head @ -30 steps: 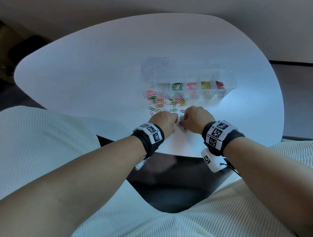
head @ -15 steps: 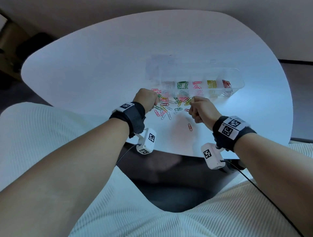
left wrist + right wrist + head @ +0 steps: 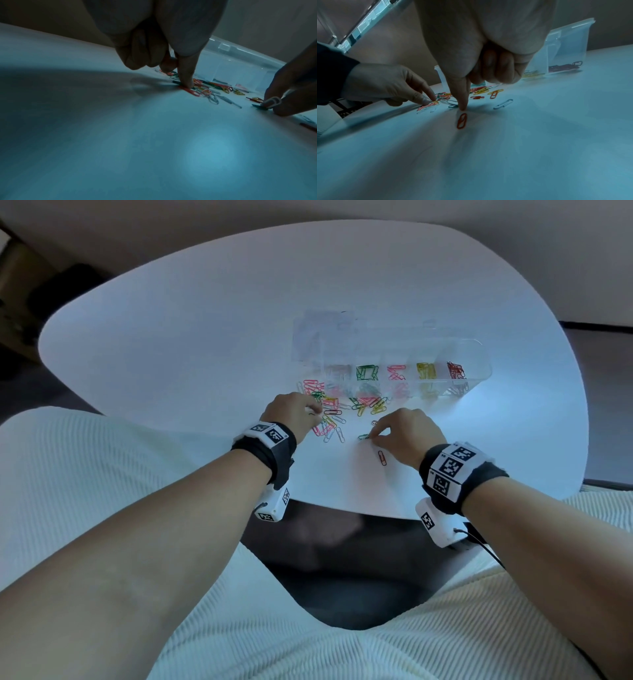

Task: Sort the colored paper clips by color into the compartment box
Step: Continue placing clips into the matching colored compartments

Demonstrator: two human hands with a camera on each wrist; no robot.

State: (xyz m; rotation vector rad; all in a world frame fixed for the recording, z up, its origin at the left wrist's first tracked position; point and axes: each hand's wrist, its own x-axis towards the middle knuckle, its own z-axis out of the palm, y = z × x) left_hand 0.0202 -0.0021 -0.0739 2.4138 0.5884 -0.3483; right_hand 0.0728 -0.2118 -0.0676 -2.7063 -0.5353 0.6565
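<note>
Several loose coloured paper clips point(image 3: 342, 409) lie in a pile in front of the clear compartment box point(image 3: 479, 361), whose cells hold green, pink, yellow and red clips. My left hand point(image 3: 317, 414) is at the pile's left edge. Its thumb point(image 3: 187, 81) and forefinger pinch at a green clip point(image 3: 176, 82) lying on the table. My right hand point(image 3: 371, 436) is at the pile's near right. It pinches a white clip point(image 3: 273, 101), and its fingertips rest on another green clip point(image 3: 363, 436). A lone red clip point(image 3: 382, 458) lies just below that hand.
The white table point(image 3: 205, 344) has a curved near edge close behind my wrists, above my lap. A pale blue clip point(image 3: 503, 104) lies apart to the right of my right thumb point(image 3: 462, 106). A clear lid point(image 3: 322, 337) stands behind the box's left end.
My hands, together near the red clip a second ago, moved apart to the pile. Since half a second ago the right hand has come down onto the green clip, and the left stays at the pile's left edge.
</note>
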